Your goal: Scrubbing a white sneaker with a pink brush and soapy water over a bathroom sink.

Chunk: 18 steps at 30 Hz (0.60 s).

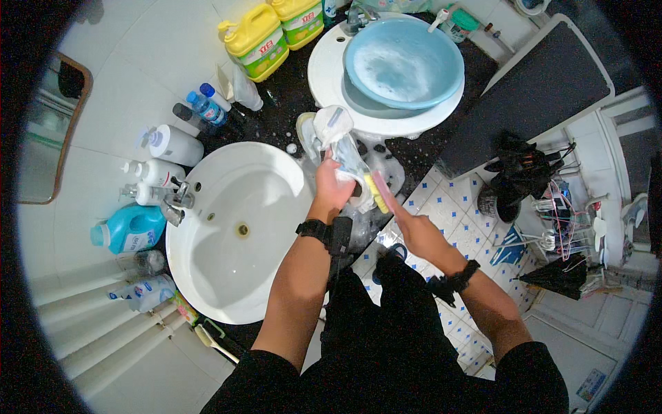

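My left hand (333, 181) grips a white shoe (349, 155) above the dark, sudsy countertop between two basins. Pale grey-blue patches show on its side, and its toe points away from me. In my right hand (421, 233) is a scrubbing brush (384, 191) with a pink back and yellow bristles. The bristles face the shoe's near end and seem to touch it. Beside the held shoe, to its left, lies another pale shoe (307, 135), partly hidden. Foam (390, 168) spreads over the counter around and under the shoe.
Left is a white washbasin (243, 186) with a tap. A blue plastic tub (406, 62) of soapy water sits on the far basin (331, 93). Yellow detergent jugs (258, 44), a turquoise detergent bottle (134, 227) and pump bottles (176, 145) line the wall. Below right is tiled floor (463, 222).
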{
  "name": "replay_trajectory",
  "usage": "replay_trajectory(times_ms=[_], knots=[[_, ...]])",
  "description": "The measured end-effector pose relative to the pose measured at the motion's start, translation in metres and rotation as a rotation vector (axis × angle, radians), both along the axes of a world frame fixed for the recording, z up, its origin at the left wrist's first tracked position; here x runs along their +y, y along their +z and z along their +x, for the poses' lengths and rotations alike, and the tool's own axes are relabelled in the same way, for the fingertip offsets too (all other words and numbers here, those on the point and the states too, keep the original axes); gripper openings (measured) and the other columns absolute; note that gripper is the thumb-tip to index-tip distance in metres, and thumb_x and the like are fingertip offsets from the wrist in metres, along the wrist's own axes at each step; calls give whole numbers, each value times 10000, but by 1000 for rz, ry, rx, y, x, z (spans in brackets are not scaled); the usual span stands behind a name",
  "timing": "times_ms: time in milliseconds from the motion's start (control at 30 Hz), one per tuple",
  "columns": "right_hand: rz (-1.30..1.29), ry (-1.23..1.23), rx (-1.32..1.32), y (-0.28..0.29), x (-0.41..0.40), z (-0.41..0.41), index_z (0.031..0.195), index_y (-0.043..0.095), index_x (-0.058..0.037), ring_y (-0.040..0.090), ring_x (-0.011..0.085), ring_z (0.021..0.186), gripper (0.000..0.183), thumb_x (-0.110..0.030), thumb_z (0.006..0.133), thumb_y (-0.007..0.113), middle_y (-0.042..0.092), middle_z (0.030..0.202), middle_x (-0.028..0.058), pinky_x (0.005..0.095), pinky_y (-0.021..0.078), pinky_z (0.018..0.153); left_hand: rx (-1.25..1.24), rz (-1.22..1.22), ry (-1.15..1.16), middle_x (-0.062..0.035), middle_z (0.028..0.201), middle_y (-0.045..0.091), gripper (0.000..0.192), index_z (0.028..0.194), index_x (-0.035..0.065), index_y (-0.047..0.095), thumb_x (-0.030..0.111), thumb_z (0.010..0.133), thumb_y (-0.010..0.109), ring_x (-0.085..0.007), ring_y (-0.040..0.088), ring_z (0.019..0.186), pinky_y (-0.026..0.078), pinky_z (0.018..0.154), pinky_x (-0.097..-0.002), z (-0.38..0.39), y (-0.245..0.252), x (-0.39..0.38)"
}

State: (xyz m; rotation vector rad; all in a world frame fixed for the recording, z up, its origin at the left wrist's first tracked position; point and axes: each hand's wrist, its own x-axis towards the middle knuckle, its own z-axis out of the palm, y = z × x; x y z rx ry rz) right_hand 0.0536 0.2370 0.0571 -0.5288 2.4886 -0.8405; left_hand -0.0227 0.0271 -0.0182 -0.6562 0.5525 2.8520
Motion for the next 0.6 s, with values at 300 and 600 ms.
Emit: replay_trajectory(times_ms=[300,600], knots=[[22,37,207,-39,-61,-111,1374,250,-93,563,459,682,527,-94,880,436,583,750,273,507,454,638,310,-920,-173,-95,1125,552,476,1228,83,456,99,760,369,-246,535,1036,384,942,-386,0,5,9],[-118,12,-101,11,10,-5,1402,239,-173,598,405,640,513,-144,919,412,604,737,249,480,489,634,134,185,10,-84,1048,594,316,1113,81,529,238,873,396,-237,546,1004,378,940,-385,-5,1,1]])
